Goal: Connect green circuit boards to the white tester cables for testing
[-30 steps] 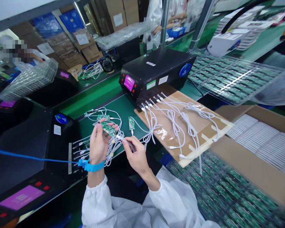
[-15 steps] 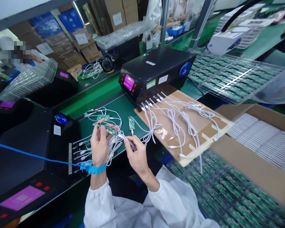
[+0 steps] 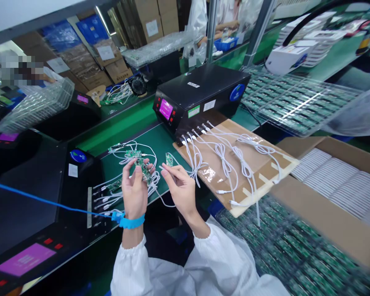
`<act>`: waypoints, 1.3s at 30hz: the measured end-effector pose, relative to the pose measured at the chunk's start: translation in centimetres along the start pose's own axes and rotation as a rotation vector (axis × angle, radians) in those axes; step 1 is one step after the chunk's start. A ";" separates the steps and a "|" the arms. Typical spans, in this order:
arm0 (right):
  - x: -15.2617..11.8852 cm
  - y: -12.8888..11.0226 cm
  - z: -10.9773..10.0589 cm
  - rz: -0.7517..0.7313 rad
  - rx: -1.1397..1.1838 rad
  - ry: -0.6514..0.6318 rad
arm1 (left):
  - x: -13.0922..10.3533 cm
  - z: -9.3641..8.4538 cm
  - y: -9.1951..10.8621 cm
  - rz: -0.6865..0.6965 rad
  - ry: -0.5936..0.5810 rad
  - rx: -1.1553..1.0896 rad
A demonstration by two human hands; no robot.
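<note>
A green circuit board [image 3: 144, 172] lies tilted in my left hand [image 3: 135, 193], gripped between thumb and fingers. My right hand [image 3: 180, 187] is just to the right, its thumb and fingertips pinched together on a white cable, whose end mostly hides in the fingers. A white cable loop [image 3: 165, 202] hangs between the hands and runs behind my right hand. Behind them on the green bench are a circuit board with a cable [image 3: 133, 153] and another board [image 3: 169, 159], partly covered by my right fingers. Bundled white cables [image 3: 154, 181] lie behind my left hand.
A black test box [image 3: 200, 88] with a lit screen stands behind, its cables spread over a cardboard sheet [image 3: 212, 164]. Another black box [image 3: 33, 197] is at left. Trays of boards [image 3: 296, 242] and a carton [image 3: 327, 201] lie right. A blue cord [image 3: 49, 199] trails from my left wristband.
My right hand has drawn away from the board's end, where it was at the cable plug. The board in my left hand has turned, pointing more downward.
</note>
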State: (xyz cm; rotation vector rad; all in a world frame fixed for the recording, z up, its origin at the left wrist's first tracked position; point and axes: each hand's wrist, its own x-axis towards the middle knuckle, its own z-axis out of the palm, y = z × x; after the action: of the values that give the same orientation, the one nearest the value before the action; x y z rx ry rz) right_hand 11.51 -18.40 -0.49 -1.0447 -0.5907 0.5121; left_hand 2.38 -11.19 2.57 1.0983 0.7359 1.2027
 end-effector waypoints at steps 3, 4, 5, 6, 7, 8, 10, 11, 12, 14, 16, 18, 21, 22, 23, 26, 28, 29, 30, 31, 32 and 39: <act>0.6 -0.8 1.0 -0.076 0.009 -0.030 | -0.8 0.3 -0.7 -0.028 0.033 0.058; 0.7 -1.0 1.3 -0.102 -0.007 -0.037 | -0.9 0.4 -0.8 -0.036 0.041 0.073; 0.8 -1.1 1.4 -0.129 -0.029 -0.038 | -1.1 0.5 -0.9 -0.040 0.047 0.081; 0.9 -1.2 1.5 -0.155 -0.055 -0.034 | -1.2 0.5 -1.0 -0.044 0.047 0.082; 0.9 -1.3 1.6 -0.178 -0.081 -0.028 | -1.3 0.5 -1.1 -0.045 0.047 0.078; 0.9 -1.3 1.6 -0.195 -0.099 -0.022 | -1.4 0.6 -1.2 -0.045 0.047 0.076; 1.0 -1.3 1.5 -0.215 -0.118 -0.015 | -1.4 0.6 -1.3 -0.043 0.049 0.082; 1.0 -1.2 1.5 -0.223 -0.123 -0.013 | -1.4 0.6 -1.4 -0.041 0.049 0.088; 1.0 -1.2 1.4 -0.231 -0.128 -0.009 | -1.4 0.6 -1.5 -0.037 0.049 0.094; 1.1 -1.1 1.4 -0.248 -0.147 0.002 | -1.4 0.6 -1.7 -0.028 0.048 0.097; 1.2 -1.1 1.4 -0.263 -0.170 0.015 | -1.3 0.6 -1.8 -0.026 0.053 0.087; 1.3 -1.1 1.3 -0.277 -0.180 0.019 | -1.3 0.7 -1.9 -0.028 0.070 0.084; 1.4 -1.1 1.2 -0.296 -0.185 0.013 | -1.3 0.8 -2.1 -0.034 0.085 0.107; 1.5 -1.1 1.2 -0.299 -0.191 0.011 | -1.3 0.8 -2.1 -0.036 0.082 0.116; 1.5 -1.1 1.2 -0.299 -0.199 0.013 | -1.3 0.8 -2.2 -0.037 0.075 0.124; 1.6 -1.0 1.1 -0.286 -0.218 0.022 | -1.3 0.7 -2.5 -0.033 0.055 0.138; 1.6 -1.0 1.0 -0.272 -0.226 0.030 | -1.4 0.7 -2.7 -0.018 0.057 0.167; 1.6 -1.0 1.0 -0.262 -0.229 0.031 | -1.4 0.6 -2.7 -0.008 0.062 0.188; 1.5 -1.0 1.0 -0.253 -0.232 0.030 | -1.5 0.6 -2.7 0.002 0.067 0.214; 1.5 -0.9 1.0 -0.245 -0.233 0.031 | -1.4 0.6 -2.7 0.007 0.067 0.235; 1.5 -0.8 1.0 -0.239 -0.233 0.034 | -1.4 0.5 -2.6 0.002 0.061 0.252; 2.2 -0.1 1.5 -0.178 -0.293 0.052 | -0.1 0.3 -2.5 -0.040 -0.003 0.347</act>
State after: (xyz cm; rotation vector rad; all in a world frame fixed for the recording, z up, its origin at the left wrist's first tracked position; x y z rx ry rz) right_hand 12.20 -16.06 0.62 -1.2646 -0.7190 0.2447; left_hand 3.51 -11.38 0.33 1.3621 0.9845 1.0628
